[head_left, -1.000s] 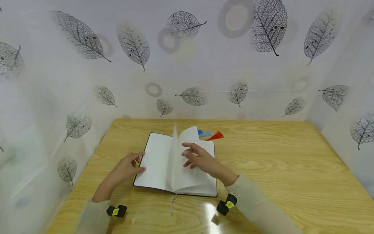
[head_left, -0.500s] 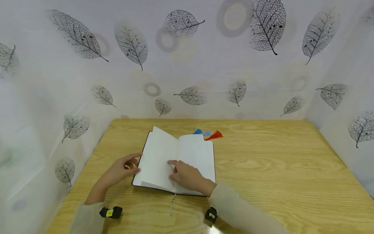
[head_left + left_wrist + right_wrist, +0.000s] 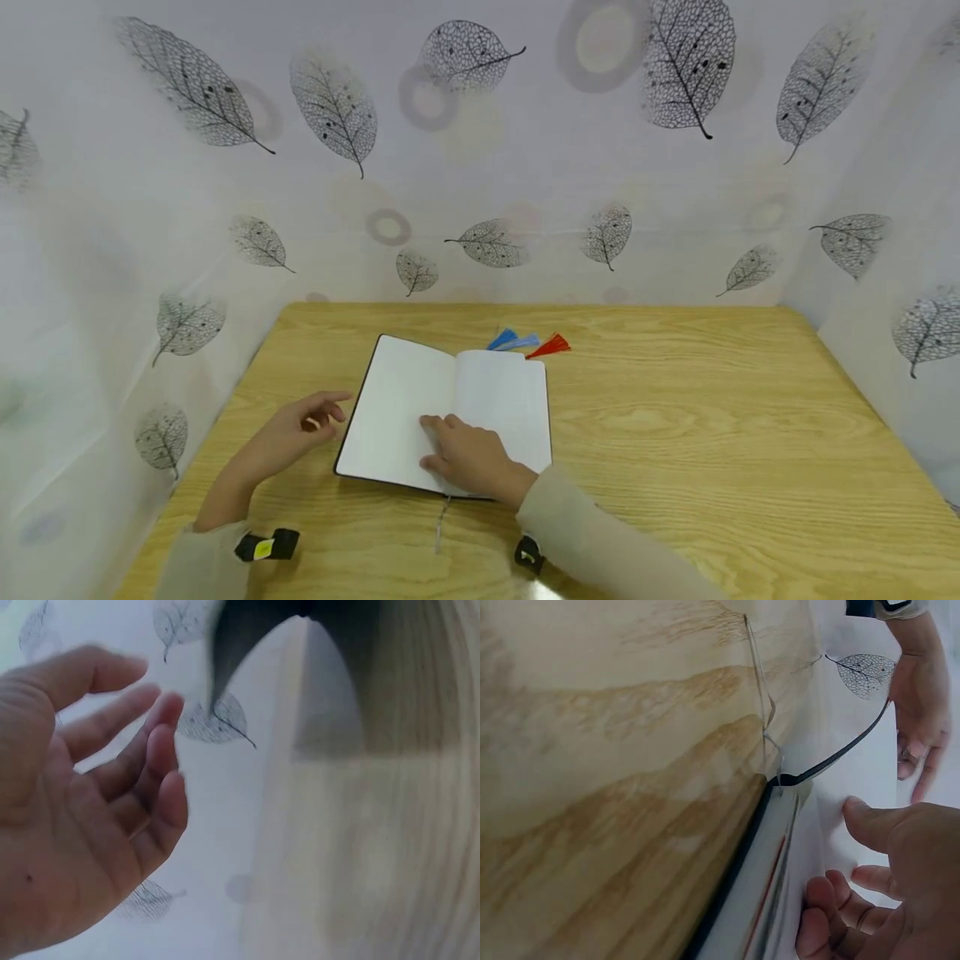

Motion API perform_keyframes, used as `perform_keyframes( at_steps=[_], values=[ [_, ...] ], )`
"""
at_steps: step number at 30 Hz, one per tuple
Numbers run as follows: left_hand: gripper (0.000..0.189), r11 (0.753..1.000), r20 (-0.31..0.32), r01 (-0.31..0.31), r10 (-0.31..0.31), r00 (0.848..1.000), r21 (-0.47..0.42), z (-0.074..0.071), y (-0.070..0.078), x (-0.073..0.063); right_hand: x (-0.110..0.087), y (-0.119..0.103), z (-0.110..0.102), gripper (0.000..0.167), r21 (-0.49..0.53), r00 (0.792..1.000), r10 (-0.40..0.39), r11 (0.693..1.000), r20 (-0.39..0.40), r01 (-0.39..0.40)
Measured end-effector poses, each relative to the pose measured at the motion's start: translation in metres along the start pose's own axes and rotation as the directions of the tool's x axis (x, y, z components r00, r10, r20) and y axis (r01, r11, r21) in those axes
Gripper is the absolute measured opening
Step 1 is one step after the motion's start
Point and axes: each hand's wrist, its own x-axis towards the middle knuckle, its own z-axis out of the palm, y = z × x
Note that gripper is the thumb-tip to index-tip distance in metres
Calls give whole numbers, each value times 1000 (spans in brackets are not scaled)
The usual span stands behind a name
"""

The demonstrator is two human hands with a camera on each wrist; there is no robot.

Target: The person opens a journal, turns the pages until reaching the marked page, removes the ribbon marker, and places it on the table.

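A notebook with a black cover and blank white pages (image 3: 397, 375) lies open on the wooden table. My right hand (image 3: 472, 454) rests on it near the centre fold, its index finger reaching onto the left page. In the right wrist view the thumb of that hand (image 3: 907, 862) lies over the page and the other fingers are bent, gripping nothing. Just off the notebook's left edge, my left hand (image 3: 296, 429) is loosely curled around nothing. The left wrist view shows its palm (image 3: 82, 825) and relaxed fingers.
Blue (image 3: 502, 339), light blue (image 3: 525, 342) and red (image 3: 551, 346) tassels stick out past the notebook's top edge. A thin ribbon (image 3: 440, 529) trails from the bottom of its spine. Leaf-patterned white sheeting (image 3: 555, 175) stands behind the table (image 3: 712, 433) and along both sides.
A standing leaf has turned over to the left and now lies flat. My right hand has moved left across the fold, and my left hand has drawn away from the left edge.
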Motion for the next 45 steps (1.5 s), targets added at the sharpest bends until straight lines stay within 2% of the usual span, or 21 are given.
perform_keyframes(
  at_steps=[3, 5, 7, 11, 18, 21, 26, 31, 34, 36, 38, 41, 45],
  values=[
    [40, 999, -47, -10, 12, 999, 43, 4, 12, 3, 1, -1, 1, 58, -53, 1000, -14, 999, -18, 13],
    [38, 999, -30, -27, 28, 999, 47, 10, 17, 7, 2, -1, 1, 57, -78, 1000, -16, 997, -27, 14],
    [38, 999, 16, -41, 41, 999, 28, 18, 19, 11, 2, -2, 0, 56, -90, 999, -10, 996, -31, 7],
    [37, 1000, 76, -23, 22, 997, 10, 33, 12, 19, 4, -5, 0, 56, -86, 1000, 8, 996, -27, -10],
    [38, 999, 77, 50, -50, 996, -9, 50, -6, 23, 1, -5, -2, 49, -84, 1000, 8, 996, 2, -8],
    [40, 998, 90, 70, -69, 994, -6, 54, -10, 23, -3, 2, -9, 44, -84, 1000, 0, 996, -9, -1],
    [45, 995, 119, 97, -97, 988, 3, 58, -8, 21, -13, 23, -25, 43, -89, 997, 3, 996, -73, -10],
    [50, 995, 134, 96, -94, 986, -8, 57, -10, 21, -20, 43, -35, 50, -10, 990, 96, 995, -104, -98],
    [52, 993, 137, 120, -118, 984, -4, 56, -14, 22, -23, 52, -40, 60, 51, 980, 167, 985, -107, -163],
    [53, 991, 134, 132, -131, 982, 0, 56, -16, 22, -26, 56, -41, 68, 56, 975, 197, 980, -108, -192],
    [53, 992, 134, 125, -124, 983, 5, 55, -17, 22, -29, 60, -42, 76, 79, 972, 218, 974, -87, -212],
    [52, 992, 128, 128, -127, 984, 1, 55, -18, 23, -33, 64, -43, 84, 132, 975, 221, 968, -36, -215],
    [53, 989, 123, 149, -148, 981, 1, 52, -18, 22, -35, 63, -45, 81, 259, 981, 192, 947, 11, -188]
  ],
)
